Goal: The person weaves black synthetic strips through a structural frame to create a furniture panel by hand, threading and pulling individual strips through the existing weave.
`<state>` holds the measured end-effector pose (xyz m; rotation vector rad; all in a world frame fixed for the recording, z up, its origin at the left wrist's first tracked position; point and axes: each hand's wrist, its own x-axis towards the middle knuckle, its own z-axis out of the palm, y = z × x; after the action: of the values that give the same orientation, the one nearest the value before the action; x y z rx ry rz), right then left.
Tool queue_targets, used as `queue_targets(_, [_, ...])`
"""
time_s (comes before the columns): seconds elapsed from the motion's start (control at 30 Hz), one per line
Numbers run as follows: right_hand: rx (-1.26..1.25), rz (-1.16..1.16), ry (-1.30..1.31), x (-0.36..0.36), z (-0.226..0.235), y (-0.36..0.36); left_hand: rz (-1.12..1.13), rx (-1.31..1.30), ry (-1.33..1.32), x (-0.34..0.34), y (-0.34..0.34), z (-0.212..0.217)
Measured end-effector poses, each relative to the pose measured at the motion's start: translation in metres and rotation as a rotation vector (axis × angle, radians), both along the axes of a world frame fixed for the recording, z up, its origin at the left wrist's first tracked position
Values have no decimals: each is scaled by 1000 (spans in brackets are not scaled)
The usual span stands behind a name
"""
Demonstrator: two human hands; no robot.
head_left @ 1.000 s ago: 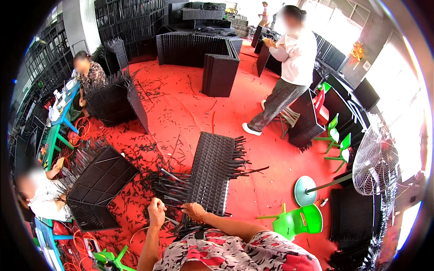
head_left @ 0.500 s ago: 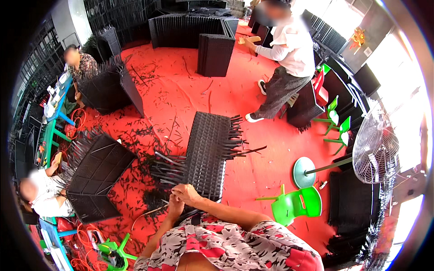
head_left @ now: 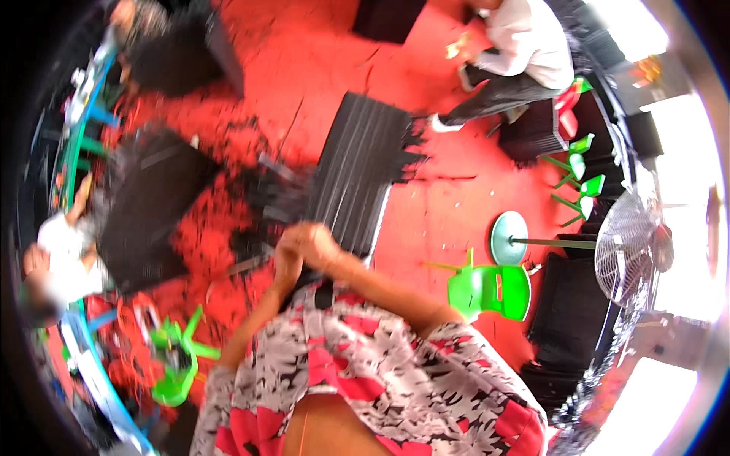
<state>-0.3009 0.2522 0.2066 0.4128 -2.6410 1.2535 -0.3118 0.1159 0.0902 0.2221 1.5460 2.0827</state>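
My left hand [head_left: 288,252] and my right hand [head_left: 318,245] meet close in front of my body, fingers curled in against each other. Motion blurs them, and whatever they may hold is hidden or too small to name. Just beyond lies a black woven panel [head_left: 353,163] of flat plastic strips, its near end by my hands. Loose strip ends [head_left: 411,152] stick out from its right side. More strip ends [head_left: 277,190] fan out on the left, smeared by motion.
Black strip scraps litter the red floor [head_left: 266,76]. A green chair [head_left: 487,290] and a standing fan [head_left: 631,247] are at right. Left are another black woven piece [head_left: 156,209], a seated person [head_left: 68,251] and a green stool [head_left: 179,357]. A person in white [head_left: 525,45] is far right.
The view has tilted and blurred, so the panel and my hands sit higher in the picture. My hands stay together. The person in white at far right has a lower, more bent pose.
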Motion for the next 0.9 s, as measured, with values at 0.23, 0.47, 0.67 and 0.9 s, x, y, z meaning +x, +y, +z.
queue_targets(0.23, [-1018,-352,-663,5,29,49,287,-675,312,-7,4,67])
queue_targets(0.47, [-1193,-430,-632,-1,41,45,262,-662,289,2,-4,51])
queue_targets(0.67, [-702,-475,-776,2,50,51,299,-667,359,3,17,54])
queue_targets(0.9, [-123,-484,-468,16,47,49,198,-707,349,-3,24,68])
